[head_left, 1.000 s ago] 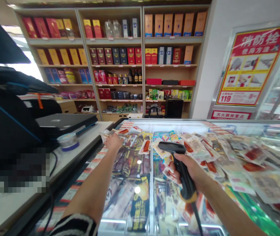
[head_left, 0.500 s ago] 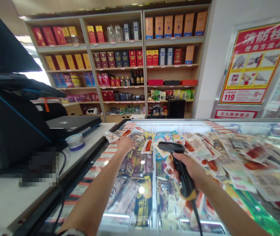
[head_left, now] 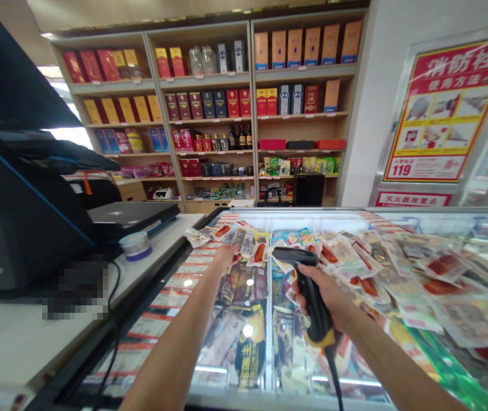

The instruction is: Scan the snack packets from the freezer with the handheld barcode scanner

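My right hand (head_left: 327, 291) is wrapped round the handle of a black barcode scanner (head_left: 312, 302) with a yellow base, its head pointing left and its cable trailing down. My left hand (head_left: 227, 255) pinches the lower edge of a clear food packet (head_left: 242, 238) with greyish contents, above the glass top of the freezer. Close to that hand lie a packet with a reddish-brown piece (head_left: 259, 252) and another reddish packet (head_left: 222, 230). Many similar packets (head_left: 367, 285) are piled on the glass to the right of the scanner.
A white counter (head_left: 8, 342) runs along the left, bearing a dark monitor (head_left: 25, 217), a flat black device (head_left: 134, 217) and a roll of tape (head_left: 136, 246). A black cable (head_left: 113, 331) hangs over its edge. Shelves of boxes (head_left: 252, 123) stand beyond the freezer (head_left: 149, 348).
My left hand has moved slightly right and is now at the lower edge of the greyish packet, which lies flatter in view. The scanner has shifted a little left with my right hand.
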Demonstrator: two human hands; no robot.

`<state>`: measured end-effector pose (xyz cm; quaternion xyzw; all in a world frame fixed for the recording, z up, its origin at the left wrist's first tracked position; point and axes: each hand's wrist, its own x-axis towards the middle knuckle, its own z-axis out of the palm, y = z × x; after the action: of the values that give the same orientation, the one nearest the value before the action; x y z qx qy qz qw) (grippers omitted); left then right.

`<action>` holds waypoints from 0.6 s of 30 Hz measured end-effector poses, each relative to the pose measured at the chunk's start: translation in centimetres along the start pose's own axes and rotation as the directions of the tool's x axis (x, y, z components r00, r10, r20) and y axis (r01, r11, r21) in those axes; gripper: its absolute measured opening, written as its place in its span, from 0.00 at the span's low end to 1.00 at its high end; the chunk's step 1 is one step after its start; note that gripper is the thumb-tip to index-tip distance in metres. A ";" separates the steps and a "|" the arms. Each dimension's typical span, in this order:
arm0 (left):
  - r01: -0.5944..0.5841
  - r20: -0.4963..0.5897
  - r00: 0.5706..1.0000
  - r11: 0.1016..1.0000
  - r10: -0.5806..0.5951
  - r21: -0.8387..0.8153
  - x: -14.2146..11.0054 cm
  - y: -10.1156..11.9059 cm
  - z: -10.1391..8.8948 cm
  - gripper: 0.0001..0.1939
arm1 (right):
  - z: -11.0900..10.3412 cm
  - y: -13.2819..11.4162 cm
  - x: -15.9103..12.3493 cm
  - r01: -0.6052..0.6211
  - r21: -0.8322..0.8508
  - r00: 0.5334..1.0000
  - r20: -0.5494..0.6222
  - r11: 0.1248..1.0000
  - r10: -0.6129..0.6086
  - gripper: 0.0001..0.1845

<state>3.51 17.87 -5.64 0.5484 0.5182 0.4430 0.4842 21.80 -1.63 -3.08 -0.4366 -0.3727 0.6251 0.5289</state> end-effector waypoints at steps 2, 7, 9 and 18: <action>0.010 0.026 1.000 0.998 -0.008 -0.064 -0.9 0.0 0.1 0.07 | 0.1 0.1 0.0 -0.004 -0.011 1.000 0.003 1.000 0.004 0.18; -0.002 0.079 0.997 0.989 0.014 -0.148 -2.1 0.5 0.2 0.07 | 0.4 0.0 -0.4 -0.036 -0.034 0.999 0.027 0.999 0.037 0.18; -0.011 0.088 0.996 0.986 0.026 -0.167 -2.2 0.6 0.4 0.07 | 0.5 -0.1 -0.6 -0.041 -0.025 0.998 0.038 0.999 0.042 0.17; -0.018 0.143 0.989 0.983 0.045 -0.184 -2.3 0.2 1.6 0.08 | 0.0 -0.3 -0.2 -0.049 0.088 0.997 0.069 0.995 0.043 0.17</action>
<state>4.96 15.42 -5.64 0.5409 0.4297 0.4550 0.5619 21.92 -1.80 -2.74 -0.3998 -0.3517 0.6675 0.5205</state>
